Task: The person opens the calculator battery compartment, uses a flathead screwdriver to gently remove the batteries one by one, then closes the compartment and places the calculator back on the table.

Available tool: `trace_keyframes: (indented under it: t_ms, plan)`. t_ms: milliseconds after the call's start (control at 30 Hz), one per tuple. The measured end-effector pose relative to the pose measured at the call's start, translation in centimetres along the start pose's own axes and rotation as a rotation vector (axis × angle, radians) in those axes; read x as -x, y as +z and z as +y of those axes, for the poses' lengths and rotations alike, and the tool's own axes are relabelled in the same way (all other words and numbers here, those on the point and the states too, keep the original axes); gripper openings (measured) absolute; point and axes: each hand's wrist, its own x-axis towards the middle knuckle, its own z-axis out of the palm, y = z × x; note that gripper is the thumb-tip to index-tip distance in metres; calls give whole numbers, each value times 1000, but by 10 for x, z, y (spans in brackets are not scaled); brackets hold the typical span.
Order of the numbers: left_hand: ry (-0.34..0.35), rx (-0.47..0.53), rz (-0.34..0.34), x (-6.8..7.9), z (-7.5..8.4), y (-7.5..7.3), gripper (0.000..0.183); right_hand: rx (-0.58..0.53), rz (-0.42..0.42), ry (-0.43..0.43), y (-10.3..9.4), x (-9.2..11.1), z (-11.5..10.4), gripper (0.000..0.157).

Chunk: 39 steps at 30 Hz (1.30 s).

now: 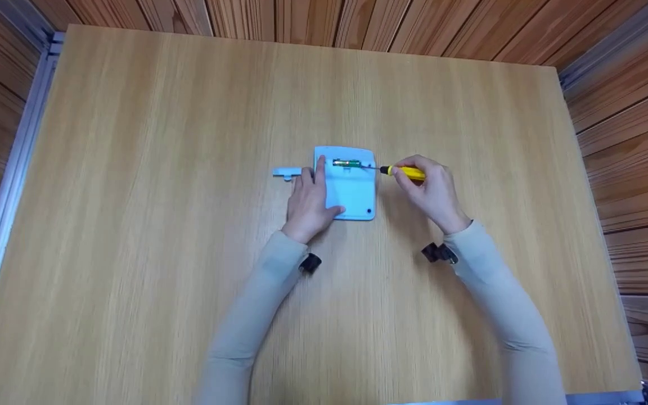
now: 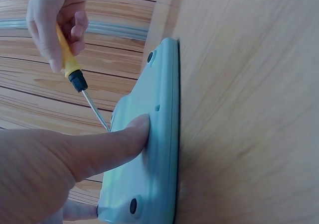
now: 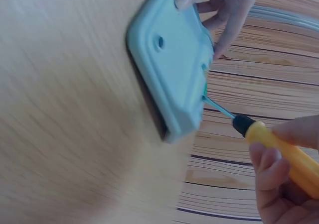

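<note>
Right hand (image 1: 435,190), closed around the slim yellow-handled screwdriver (image 1: 414,173), should lever the small green cylindrical battery (image 1: 347,163) gently.

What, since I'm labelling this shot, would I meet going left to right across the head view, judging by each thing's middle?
Blue cover, left hand, battery, screwdriver, right hand.

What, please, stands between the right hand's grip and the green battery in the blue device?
Only the yellow screwdriver, held in the right hand's grip: its shaft reaches to the right end of the green battery. Nothing else visible stands between them; the left hand's grip is at the blue device's left side.
</note>
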Motion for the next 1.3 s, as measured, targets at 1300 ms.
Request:
trace_keyframes:
  t_ms: [1300]
  plan:
    - [6,7,6,0,0,-1,105,-353,-25,237,6,-1,41,33]
